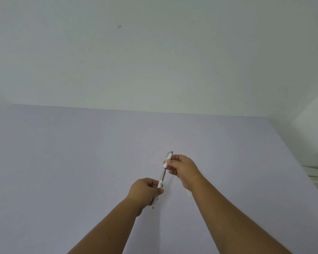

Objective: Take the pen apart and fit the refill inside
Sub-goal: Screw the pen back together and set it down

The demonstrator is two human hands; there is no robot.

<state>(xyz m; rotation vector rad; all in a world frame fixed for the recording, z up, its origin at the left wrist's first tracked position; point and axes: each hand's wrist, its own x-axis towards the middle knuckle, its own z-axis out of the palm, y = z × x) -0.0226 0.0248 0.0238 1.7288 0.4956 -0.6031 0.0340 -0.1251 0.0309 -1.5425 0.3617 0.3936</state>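
Observation:
A white pen is held in two pieces above the lilac table (81, 162). My left hand (144, 191) grips the lower barrel (155, 200), whose tip points down toward me. From the barrel a clear, grey refill (162, 177) sticks up. My right hand (182, 168) pinches the upper barrel (167, 159), with its clip and grey push button at the top. The two pieces line up, with the refill bridging the gap between them. A small white piece (189, 193) lies on the table under my right wrist, partly hidden.
A pale wall (154, 52) rises behind the table's far edge. The table's right edge runs diagonally, with white furniture (316, 143) beyond it.

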